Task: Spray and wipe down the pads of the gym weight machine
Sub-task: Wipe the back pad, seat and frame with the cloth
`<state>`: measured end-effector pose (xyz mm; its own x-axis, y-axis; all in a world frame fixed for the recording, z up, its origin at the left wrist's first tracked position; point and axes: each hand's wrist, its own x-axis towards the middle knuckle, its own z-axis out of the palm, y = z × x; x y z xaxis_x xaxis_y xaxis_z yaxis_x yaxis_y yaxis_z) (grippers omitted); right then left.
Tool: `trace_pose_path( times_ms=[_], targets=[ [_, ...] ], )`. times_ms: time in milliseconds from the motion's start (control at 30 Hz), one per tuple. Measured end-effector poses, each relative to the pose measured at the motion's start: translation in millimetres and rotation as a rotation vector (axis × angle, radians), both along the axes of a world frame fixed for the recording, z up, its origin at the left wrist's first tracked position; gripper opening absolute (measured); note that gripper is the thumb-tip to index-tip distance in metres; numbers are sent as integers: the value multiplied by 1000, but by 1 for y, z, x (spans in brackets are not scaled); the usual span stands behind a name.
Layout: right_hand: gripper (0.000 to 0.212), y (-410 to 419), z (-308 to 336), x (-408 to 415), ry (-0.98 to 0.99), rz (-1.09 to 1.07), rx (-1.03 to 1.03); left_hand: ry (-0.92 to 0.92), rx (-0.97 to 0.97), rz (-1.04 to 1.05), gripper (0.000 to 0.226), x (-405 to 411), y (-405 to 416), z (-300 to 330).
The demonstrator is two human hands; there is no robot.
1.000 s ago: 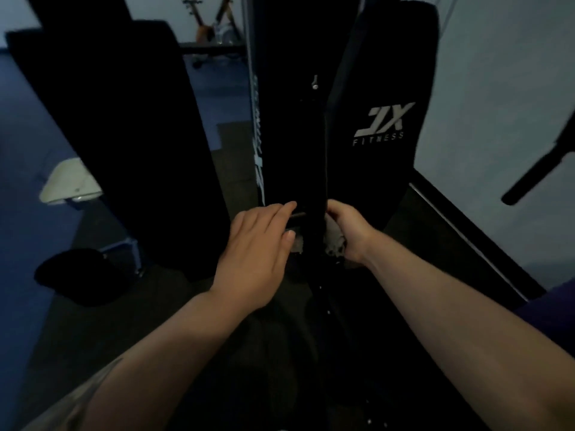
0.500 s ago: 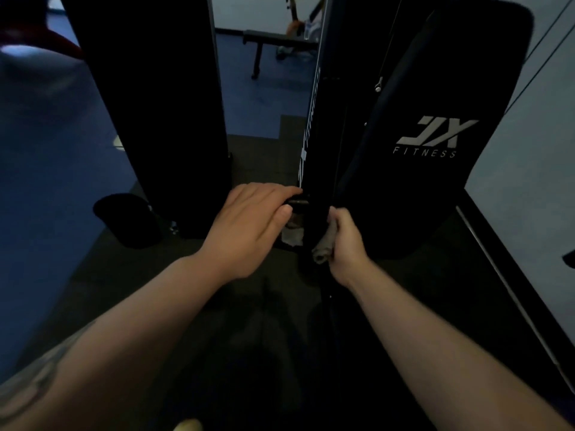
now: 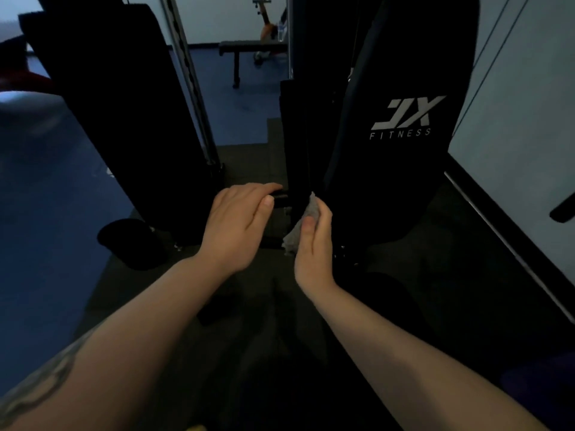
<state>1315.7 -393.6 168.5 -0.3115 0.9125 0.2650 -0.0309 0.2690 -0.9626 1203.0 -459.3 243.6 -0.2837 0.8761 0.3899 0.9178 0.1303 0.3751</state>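
Head view, dim light. Right hand (image 3: 312, 241) has thumb and fingers clamped on a grey cloth (image 3: 303, 222), which it presses against the lower edge of a narrow upright black pad (image 3: 295, 144) at the machine's centre. Left hand (image 3: 239, 225) lies flat, fingers straight and together, its tips touching a dark fitting just left of that pad's base; what the fitting is cannot be told. Judgement: the cloth is light, soft and limp, best kept bunched in the palm; the pads look firm and fixed, so they should take steady pressure. Larger branded pad (image 3: 404, 119) stands just right, another broad pad (image 3: 118, 104) well left. A guide rod (image 3: 193, 88) and the tight gaps between pads would hinder wide strokes. No spray bottle is visible. A bench (image 3: 245, 45) stands well beyond.
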Motion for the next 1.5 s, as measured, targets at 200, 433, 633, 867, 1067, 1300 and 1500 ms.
trace_pose_path(
  times_ms=[200,433,633,867,1067,1300,1500],
  targets=[
    [43,-12,3,-13,10,-165,54,21,-15,-98,45,-6,-4,2],
    [37,-29,-8,-32,105,-369,-99,44,-45,-220,49,-17,-5,4],
    [40,-33,-8,-50,144,-447,-67,190,-78,-236,50,-23,-6,-6],
    [38,-35,-6,-62,283,-527,-218,232,-55,-256,54,-27,-3,-11],
    [42,-42,-45,-59,149,-513,-197,231,-48,-269,55,-28,-1,-13],
    [42,-34,-23,-63,200,-546,-160,261,-29,-236,54,-28,2,-19],
    [33,-37,-49,-46,141,-459,-270,269,-16,-231,54,-29,1,-19]
  ],
)
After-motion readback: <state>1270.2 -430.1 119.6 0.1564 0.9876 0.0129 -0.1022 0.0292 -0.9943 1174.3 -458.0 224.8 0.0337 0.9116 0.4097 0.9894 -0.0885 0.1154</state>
